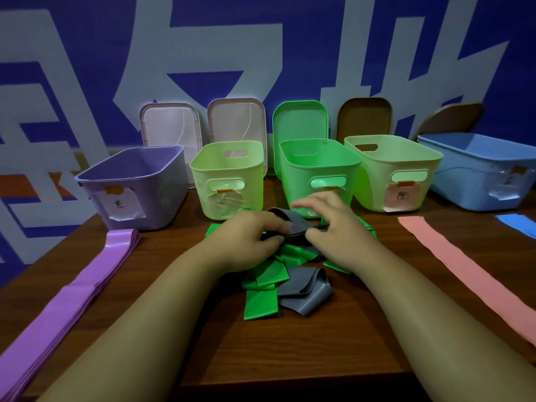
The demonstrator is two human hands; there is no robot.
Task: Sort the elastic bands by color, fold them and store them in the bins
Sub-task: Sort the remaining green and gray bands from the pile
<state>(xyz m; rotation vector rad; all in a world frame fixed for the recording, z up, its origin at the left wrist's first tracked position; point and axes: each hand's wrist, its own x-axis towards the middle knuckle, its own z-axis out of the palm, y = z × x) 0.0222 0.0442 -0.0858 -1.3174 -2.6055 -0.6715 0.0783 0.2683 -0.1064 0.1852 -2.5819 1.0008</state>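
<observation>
The left hand [249,236] curls its fingers around a gray band [285,224] and grips it just above the middle of the wooden table [290,358]. The right hand [333,227] is at the same band from the right. Its thumb lies against the band's edge, while its fingers [307,204] stretch forward, straight and blurred, holding nothing that I can make out.

Under both hands lies a loose pile of green bands [266,281]. A second gray band [307,294] lies crumpled on the near side of the pile.

A stack of purple bands [66,300] lies flat along the left side of the table. A pink band [464,271] lies flat on the right, and the end of a blue band [516,224] shows at the far right edge.

Five open bins stand in a row on the far side of the table. From left to right they are a purple bin [136,184], a pale green bin [229,181], a bright green bin [319,172], a second pale green bin [397,172] and a blue bin [478,169]. Each has a paper label on its near wall. The lids [171,123] lean upright behind them against a blue and white wall [87,53].
</observation>
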